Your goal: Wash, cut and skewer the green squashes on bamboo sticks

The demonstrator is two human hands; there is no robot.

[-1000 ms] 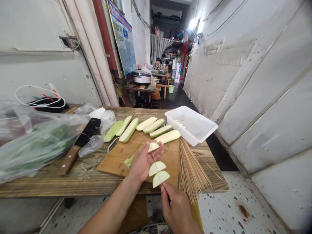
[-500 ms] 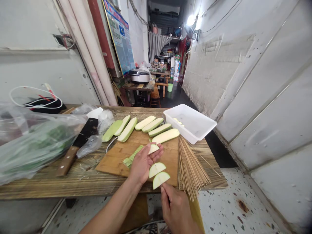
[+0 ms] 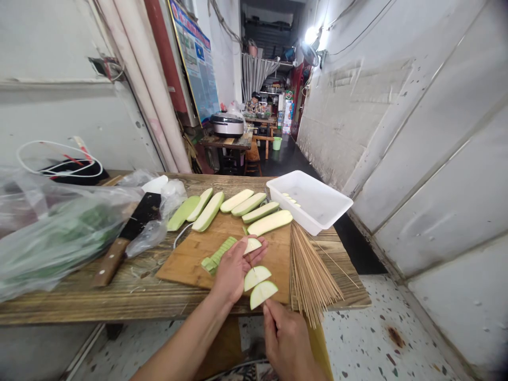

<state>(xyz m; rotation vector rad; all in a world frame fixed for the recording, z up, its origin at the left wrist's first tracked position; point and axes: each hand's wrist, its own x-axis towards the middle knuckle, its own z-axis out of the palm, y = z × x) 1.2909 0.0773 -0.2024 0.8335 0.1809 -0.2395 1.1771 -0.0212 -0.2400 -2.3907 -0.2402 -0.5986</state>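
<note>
My left hand (image 3: 234,267) is closed around a pale half-round zucchini slice (image 3: 252,245), palm turned up, over the cutting board (image 3: 182,262). My right hand (image 3: 288,330) pinches the lower end of a bamboo skewer (image 3: 253,262), mostly hidden by the food. Two green-edged zucchini slices (image 3: 264,294) are threaded on it between my hands. The skewer's tip is by the slice in my left hand; whether it has pierced that slice I cannot tell. Cut slices (image 3: 218,254) lie in an overlapping row left of my left hand. Several halved zucchinis (image 3: 270,222) line the board's far side.
A bundle of bamboo skewers (image 3: 311,275) lies right of the board. Behind it stands a white plastic tub (image 3: 329,211) with a few skewered slices inside. A cleaver (image 3: 129,233) and plastic bags (image 3: 59,233) are at left. Someone (image 3: 254,103) sits far back.
Hardly anything differs. Both hands and the skewered slices have shifted very slightly to the right in view, and both hands keep their hold.
</note>
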